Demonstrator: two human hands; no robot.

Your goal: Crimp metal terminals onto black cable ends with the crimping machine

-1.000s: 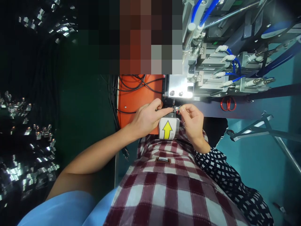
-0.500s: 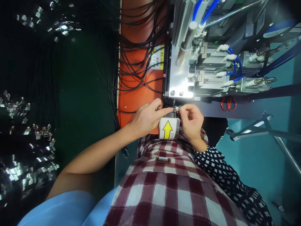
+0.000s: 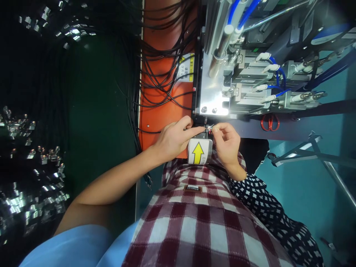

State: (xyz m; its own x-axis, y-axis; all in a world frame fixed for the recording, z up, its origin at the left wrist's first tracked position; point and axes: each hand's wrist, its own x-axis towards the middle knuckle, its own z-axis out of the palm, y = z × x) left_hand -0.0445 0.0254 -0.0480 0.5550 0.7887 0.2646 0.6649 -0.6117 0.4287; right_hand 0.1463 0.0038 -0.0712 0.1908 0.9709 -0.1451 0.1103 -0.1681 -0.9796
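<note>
A thin black cable (image 3: 150, 131) runs across the orange panel and under my left hand (image 3: 175, 139). That hand is closed over the cable, its index finger stretched along to a small shiny metal connector (image 3: 208, 128). The connector sits at a dark fixture (image 3: 205, 135) on the machine's edge, with a bit of red beside it. From the other side, my right hand (image 3: 227, 142) pinches thumb and index finger together at the connector's end. What lies between those fingertips is too small to make out. Just below is a label with a yellow arrow (image 3: 198, 152).
More black cables (image 3: 164, 79) drape over the orange panel (image 3: 155, 118). Bundles of cables with metal plugs (image 3: 19, 200) lie on the dark green surface (image 3: 94, 111) to the left. Machine cylinders with blue hoses (image 3: 250, 85) rise ahead right. Red-handled scissors (image 3: 269, 122) lie at the right.
Both hands stay at the connector in nearly the same pose. The right hand and wrist have shifted very slightly.
</note>
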